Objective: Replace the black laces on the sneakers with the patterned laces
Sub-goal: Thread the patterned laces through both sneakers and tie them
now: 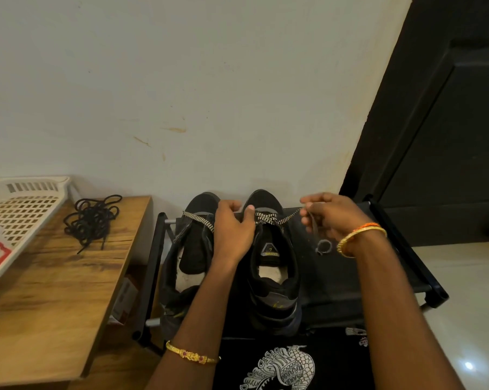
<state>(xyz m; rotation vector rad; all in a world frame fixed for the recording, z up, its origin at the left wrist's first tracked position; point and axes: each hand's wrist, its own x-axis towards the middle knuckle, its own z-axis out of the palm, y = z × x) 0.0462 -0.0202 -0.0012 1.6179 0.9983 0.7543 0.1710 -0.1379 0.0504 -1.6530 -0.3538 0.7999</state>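
1. Black fabric covers the top of the low rack (350, 266), and its dark tube frame runs along the left and right edges; the rack's back edge sits against the pale wall (209, 94)
2. Both black sneakers stand side by side on the left half of the rack, toes at the wall: the left sneaker (190, 249) reaches the rack's left edge, the right sneaker (274, 266) is near the middle
3. To the right of the right sneaker the rack top lies open, apart from a small ring-shaped item (323, 246) resting there
4. A wooden table (55, 291) stands just beside the rack on the left; the removed black laces (93, 219) lie in a loose heap near its back edge, next to a white slotted basket (21, 212)
5. A dark door (434, 122) closes off the space to the right
6. The patterned lace (267, 218) crosses the front eyelets of the right sneaker, and another checked length (199, 220) crosses the left sneaker
7. The left hand (233, 232) sits between the two shoes with fingers curled, thumb and fingers pinching the lace at the right sneaker's left eyelets
8. The right hand (330, 215) hovers over the rack to the right of the shoe, fingertips pressed together on the free end of the patterned lace, which runs taut to the eyelets
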